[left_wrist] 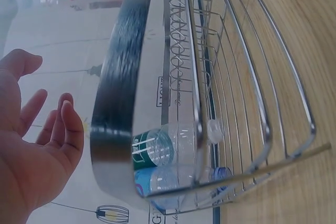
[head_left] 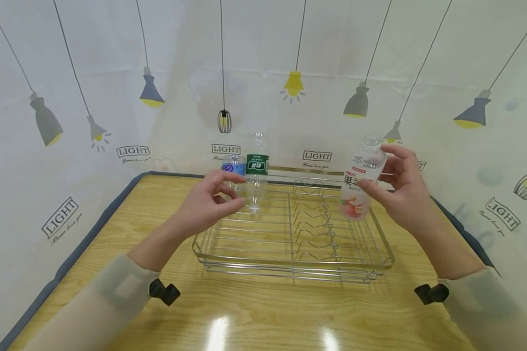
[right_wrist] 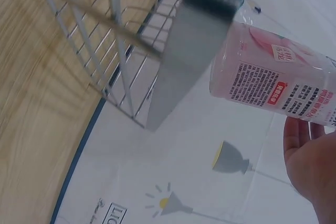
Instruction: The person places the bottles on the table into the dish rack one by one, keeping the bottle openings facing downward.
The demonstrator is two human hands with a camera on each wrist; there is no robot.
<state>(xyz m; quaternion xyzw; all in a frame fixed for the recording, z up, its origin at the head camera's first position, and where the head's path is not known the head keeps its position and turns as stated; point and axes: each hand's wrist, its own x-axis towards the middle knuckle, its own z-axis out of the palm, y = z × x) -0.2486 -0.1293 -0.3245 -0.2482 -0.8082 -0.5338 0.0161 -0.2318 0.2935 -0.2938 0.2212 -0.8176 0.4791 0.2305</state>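
My right hand (head_left: 404,187) grips a clear bottle with a white-and-pink peach label (head_left: 361,180), thumb at the front and fingers behind. This bottle is held neck up, slightly tilted, over the right part of a wire dish rack (head_left: 292,261). In the right wrist view, the base of the labelled bottle (right_wrist: 283,72) is close to the rack's flat metal rim. My left hand (head_left: 212,200), fingers loosely bent and holding nothing, hovers by the rack's left side. Near it, a green-labelled bottle (head_left: 257,165) and a blue-labelled bottle (left_wrist: 157,182) stand neck down in the rack's back left.
A row of bent wire dividers (head_left: 314,224) runs front to back through the rack. Wooden table (head_left: 263,312) surrounds it. Behind and at the sides hangs a white cloth (head_left: 263,44) printed with lamps, with a dark blue border along the table's edge.
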